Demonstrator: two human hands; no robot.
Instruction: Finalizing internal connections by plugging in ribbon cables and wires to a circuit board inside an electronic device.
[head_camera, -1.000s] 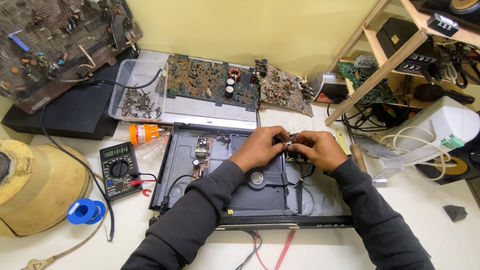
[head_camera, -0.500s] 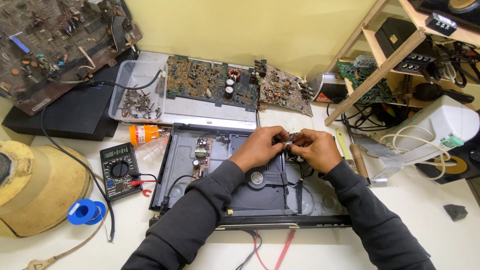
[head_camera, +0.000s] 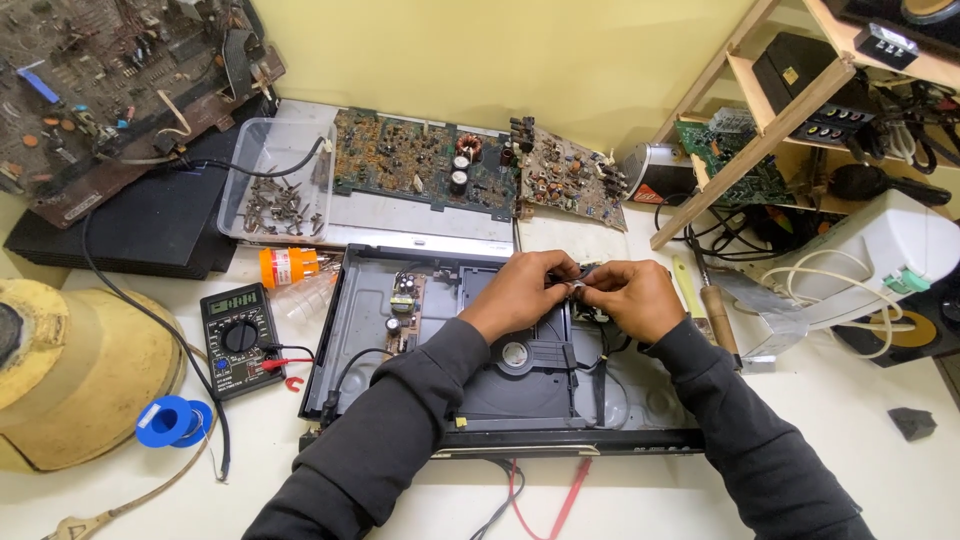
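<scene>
An opened black disc player chassis (head_camera: 360, 330) lies on the white table in front of me, with a small power board (head_camera: 402, 305) at its left and a disc drive (head_camera: 520, 375) in the middle. My left hand (head_camera: 520, 292) and my right hand (head_camera: 632, 295) meet above the back right of the chassis. Both pinch a small dark part with a flat ribbon cable (head_camera: 578, 287) between the fingertips. The hands hide most of that part.
A multimeter (head_camera: 238, 338) with red and black leads lies left of the chassis, beside an orange bottle (head_camera: 285, 266) and a blue solder spool (head_camera: 170, 420). Circuit boards (head_camera: 430, 165) and a clear tray of screws (head_camera: 275, 195) sit behind. A soldering iron (head_camera: 715, 305) lies right; a wooden shelf (head_camera: 770, 110) stands beyond.
Both hands have stayed together over the back right of the chassis, with only slight finger shifts on the small part. Nothing else has moved.
</scene>
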